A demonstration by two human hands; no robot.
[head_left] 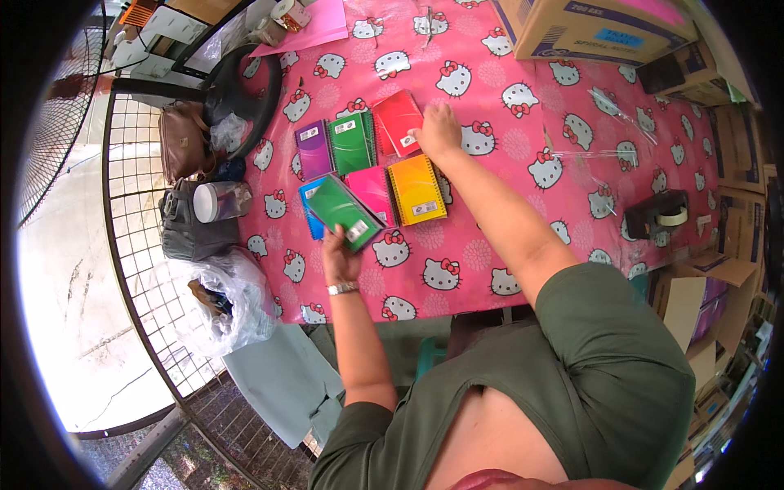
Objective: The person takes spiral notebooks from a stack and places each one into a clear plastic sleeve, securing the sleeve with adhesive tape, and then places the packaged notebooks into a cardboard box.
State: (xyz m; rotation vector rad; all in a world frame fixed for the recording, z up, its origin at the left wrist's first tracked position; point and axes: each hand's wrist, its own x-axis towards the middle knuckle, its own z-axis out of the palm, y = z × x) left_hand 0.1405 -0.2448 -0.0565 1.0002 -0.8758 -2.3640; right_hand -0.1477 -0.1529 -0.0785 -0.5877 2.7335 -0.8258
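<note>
My left hand [341,260] pinches the lower edge of a green spiral notebook [343,208], which is tilted and overlaps a blue notebook [313,214] and part of a pink notebook [374,186]. With the thumb on its face, my right hand [439,132] grips the right edge of a red notebook [398,122]; its other fingers are partly hidden. A purple notebook [312,149] and another green notebook [350,143] lie side by side left of the red one. Below the red one rests a yellow notebook [418,189].
The pink patterned tablecloth [490,229] carries a tape dispenser [656,216] at right and a large carton [600,33] at the far right. Along the left edge are a black fan-like ring [273,98], a lidded jar [220,202], bags and a wire mesh [135,204].
</note>
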